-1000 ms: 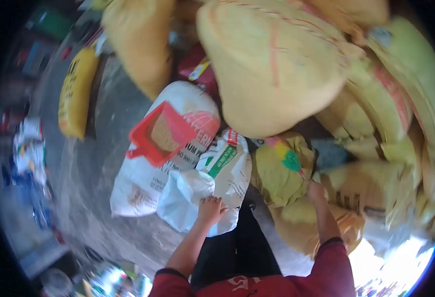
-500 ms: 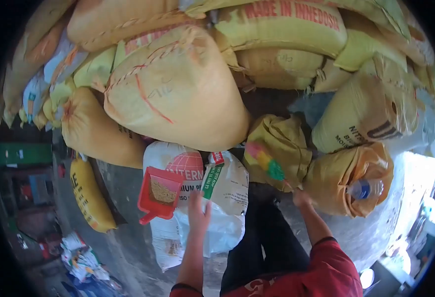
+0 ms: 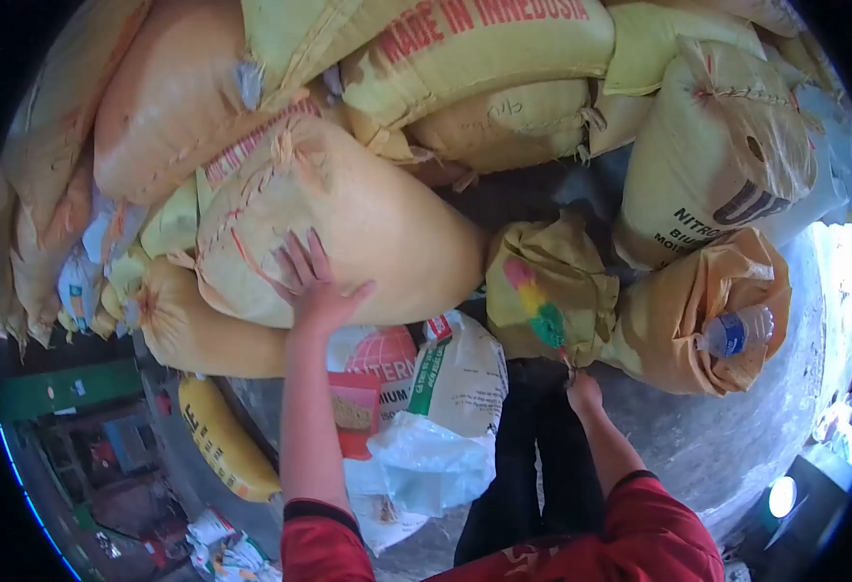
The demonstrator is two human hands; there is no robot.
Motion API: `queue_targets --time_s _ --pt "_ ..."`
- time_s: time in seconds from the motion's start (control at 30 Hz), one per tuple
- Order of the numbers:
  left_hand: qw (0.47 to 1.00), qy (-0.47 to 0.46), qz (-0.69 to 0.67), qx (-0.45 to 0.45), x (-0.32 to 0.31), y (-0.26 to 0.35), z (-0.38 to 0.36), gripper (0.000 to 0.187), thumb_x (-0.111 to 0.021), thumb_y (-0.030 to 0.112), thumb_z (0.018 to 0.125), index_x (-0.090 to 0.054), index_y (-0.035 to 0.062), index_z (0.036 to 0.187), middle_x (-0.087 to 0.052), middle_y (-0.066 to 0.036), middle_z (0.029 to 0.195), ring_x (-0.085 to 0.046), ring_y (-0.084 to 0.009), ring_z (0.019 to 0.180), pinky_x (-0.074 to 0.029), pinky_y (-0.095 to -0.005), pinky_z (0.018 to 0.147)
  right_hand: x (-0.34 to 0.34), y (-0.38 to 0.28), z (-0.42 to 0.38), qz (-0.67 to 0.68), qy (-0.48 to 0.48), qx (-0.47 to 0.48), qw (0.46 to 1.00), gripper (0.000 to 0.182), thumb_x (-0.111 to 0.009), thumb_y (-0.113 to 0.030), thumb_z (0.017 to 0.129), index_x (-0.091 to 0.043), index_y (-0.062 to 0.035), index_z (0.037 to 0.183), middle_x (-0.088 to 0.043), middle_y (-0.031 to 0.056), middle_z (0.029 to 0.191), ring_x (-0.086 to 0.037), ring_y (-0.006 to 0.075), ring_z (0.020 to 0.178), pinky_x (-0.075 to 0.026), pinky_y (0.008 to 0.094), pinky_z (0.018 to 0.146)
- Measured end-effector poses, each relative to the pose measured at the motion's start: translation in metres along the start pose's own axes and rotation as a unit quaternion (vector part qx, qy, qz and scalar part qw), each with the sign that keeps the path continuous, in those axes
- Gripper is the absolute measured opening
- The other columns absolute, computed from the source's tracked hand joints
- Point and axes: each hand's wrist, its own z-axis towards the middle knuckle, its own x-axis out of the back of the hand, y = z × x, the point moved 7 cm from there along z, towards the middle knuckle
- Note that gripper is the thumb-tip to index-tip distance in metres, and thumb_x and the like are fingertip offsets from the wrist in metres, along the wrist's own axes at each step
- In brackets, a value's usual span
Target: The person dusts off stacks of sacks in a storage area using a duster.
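My left hand (image 3: 321,289) lies with fingers spread on the front of a large, bulging tan sack (image 3: 397,228) stitched along its left end. Below it, my left forearm partly hides a red dustpan (image 3: 356,445) that holds brown grain-like material. The pan rests on white printed sacks (image 3: 465,388) near a crumpled clear plastic bag (image 3: 436,461). My right hand (image 3: 584,392) is closed round the handle of a pink, yellow and green duster (image 3: 545,322). The duster's head is in front of an olive-yellow sack (image 3: 513,247).
Stacked full sacks (image 3: 484,48) line the back. At right, an open-topped tan sack (image 3: 649,325) has a plastic bottle (image 3: 737,332) in its mouth, and an upright sack (image 3: 683,184) stands behind it. A yellow sack (image 3: 224,441) lies at left on the grey floor (image 3: 737,427).
My left hand has moved up from beside the dustpan onto the large tan sack. My right hand still holds the duster. The camera view has shifted.
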Motion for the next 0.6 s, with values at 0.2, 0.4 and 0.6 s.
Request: queue_targets --time_s 0.2,0.4,0.6 --pt "0.999 -0.002 -0.040 0.008 -0.015 -0.002 0.006 0.127 -0.068 0.061 0.056 0.019 0.0086 0.133 0.023 -0.022 0.137 0.020 -0.0441 0.125 0.000 -0.0647 0.095 -0.011 -0.042 -0.019 0.005 -0.034 0.060 0.998 0.027 -0.039 -0.029 0.087 -0.049 -0.0047 0.092 -0.060 0.0228 0.079 -0.057 0.0409 0.077 -0.044 0.0500 0.070" --pt "0.998 -0.044 -0.037 0.019 -0.022 -0.008 0.008 0.126 -0.067 0.060 0.057 0.019 0.0065 0.133 0.024 -0.027 0.135 0.023 -0.0472 0.123 -0.002 -0.0676 0.092 -0.008 -0.052 0.010 0.053 0.005 -0.035 0.998 0.030 -0.037 -0.028 0.089 -0.054 -0.0035 0.089 -0.057 0.0246 0.082 -0.054 0.0415 0.081 -0.043 0.0486 0.071" --pt "0.997 -0.054 -0.053 -0.003 -0.029 -0.009 0.012 0.127 -0.066 0.061 0.058 0.022 0.0055 0.131 0.028 -0.028 0.133 0.027 -0.0484 0.121 0.001 -0.0681 0.091 0.015 -0.149 0.040 0.252 0.094 0.046 0.962 0.034 -0.041 -0.032 0.088 -0.053 -0.0003 0.085 -0.056 0.0262 0.077 -0.053 0.0426 0.079 -0.043 0.0452 0.067"
